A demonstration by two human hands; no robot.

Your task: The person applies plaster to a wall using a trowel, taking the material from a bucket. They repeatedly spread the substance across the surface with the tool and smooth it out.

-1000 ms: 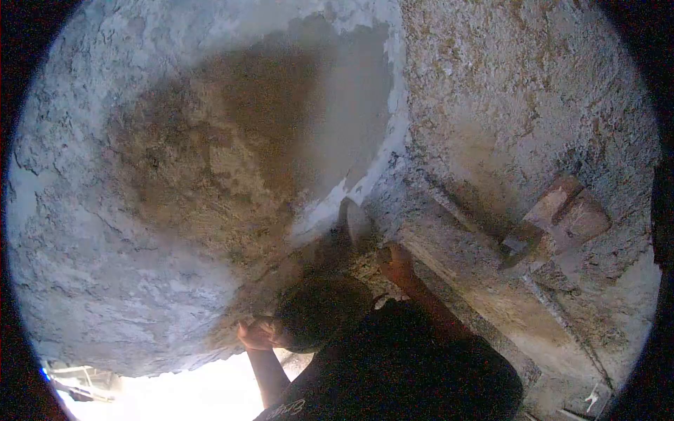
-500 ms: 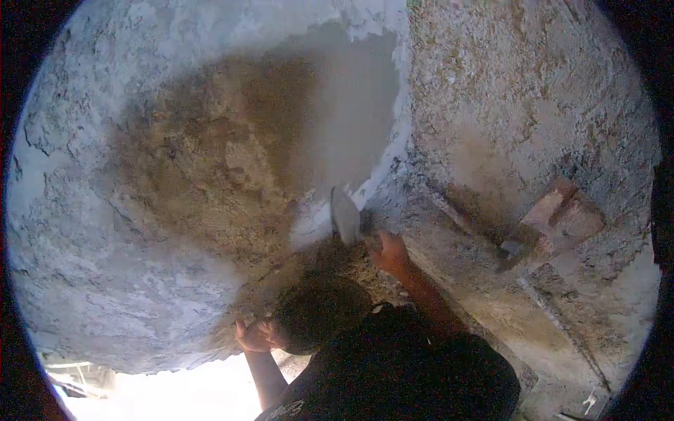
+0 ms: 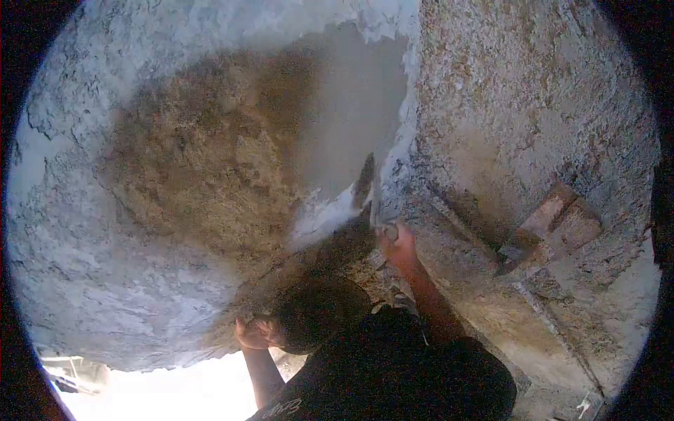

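Observation:
My left hand (image 3: 254, 332) is closed on the rim of a round dark pan (image 3: 319, 312), held low in front of my chest. What lies inside the pan is too dark to make out. My right hand (image 3: 398, 242) grips a trowel (image 3: 376, 193) by its handle. The blade stands nearly edge-on against the wall, beside the inner corner, and a dark shadow falls to its left. Above the blade spreads a smooth grey patch of plaster (image 3: 344, 105). A bare brown rough area (image 3: 203, 147) lies left of it.
A second rough wall (image 3: 484, 91) meets the plastered one at the corner on the right. Reddish brick pieces (image 3: 562, 217) and a thin rod (image 3: 562, 333) are at the right. Bright light comes in at the lower left.
The trowel has moved up and right towards the corner, and its blade has turned from broadside to edge-on. My left hand and the pan have hardly moved.

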